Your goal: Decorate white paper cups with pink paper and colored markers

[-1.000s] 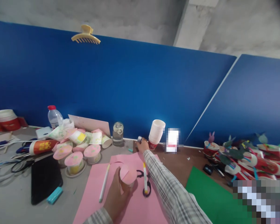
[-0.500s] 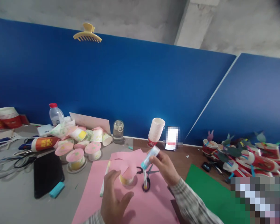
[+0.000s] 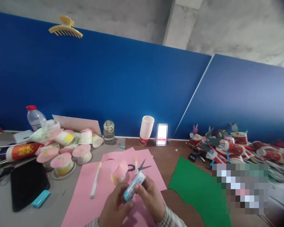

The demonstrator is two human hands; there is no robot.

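A glue stick (image 3: 134, 185) with a clear and teal body is gripped by my right hand (image 3: 150, 197), thumb along its side. My left hand (image 3: 117, 205) has its fingers around the teal lower end. Both hands are over pink paper (image 3: 82, 192). Just beyond them stands a small paper cup with a pink paper piece (image 3: 120, 170) on top. Black scissors (image 3: 144, 167) lie open on the paper, and a yellow-tipped white marker (image 3: 136, 164) rests across them. A second marker (image 3: 96, 181) lies on the left part of the paper.
Decorated cups (image 3: 62, 164), a black tablet (image 3: 28, 186) and a teal marker or eraser (image 3: 41, 198) are at left. A glass jar (image 3: 109, 131), stacked cups (image 3: 147, 127) and a lit phone (image 3: 162, 135) stand behind. Green paper (image 3: 194, 189) and red cup crafts (image 3: 232, 146) are at right.
My right hand has brought the glue stick down and nearer to me. My left hand has closed in on its lower end. The head view has turned right.
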